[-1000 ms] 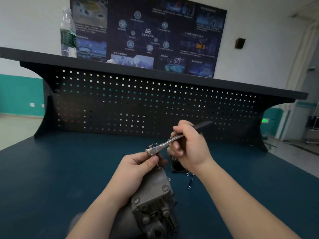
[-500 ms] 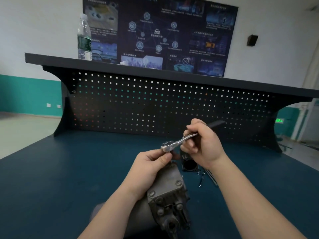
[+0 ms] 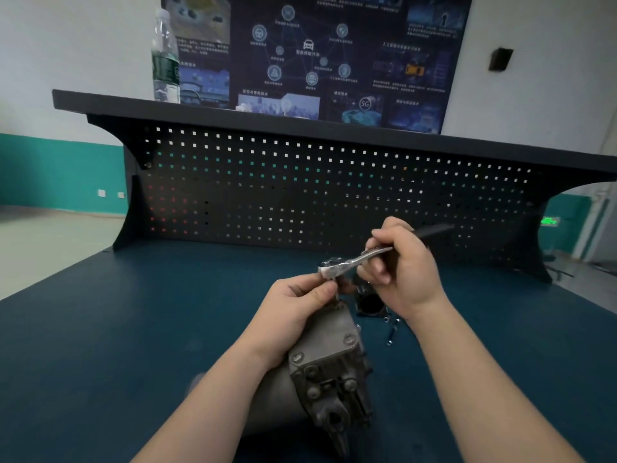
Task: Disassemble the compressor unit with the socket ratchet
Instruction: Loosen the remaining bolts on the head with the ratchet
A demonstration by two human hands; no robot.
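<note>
Grey cast metal makes up the compressor unit [image 3: 320, 372], which is laid on the dark blue table [image 3: 100, 345] near the lower middle of the view, its bolted end plate turned toward the camera. The far upper end of the unit is covered by the left hand [image 3: 293, 309], whose fingers [image 3: 320, 290] are curled and pinched together just beneath the head of the socket ratchet [image 3: 354, 260]. Whether a socket or a bolt is held in that pinch cannot be told, since the spot is hidden by the fingertips. The ratchet is held above the unit, roughly level, with its chromed head pointing left and its black handle running up to the right. The handle is gripped by the right hand [image 3: 404, 265], with the fingers wrapped round the shank and the handle end seen sticking out past the knuckles.

Just behind the unit, a small dark round part [image 3: 369, 304] is seen lying on the table, partly hidden by the right wrist. A few loose bolts [image 3: 391, 330] are scattered beside it. The back of the table is closed by a black pegboard [image 3: 300, 188] with a shelf [image 3: 233, 111] along its top, on which a clear plastic bottle [image 3: 165, 58] with a green label is stood upright. A dark poster [image 3: 317, 51] is fixed to the wall behind.
</note>
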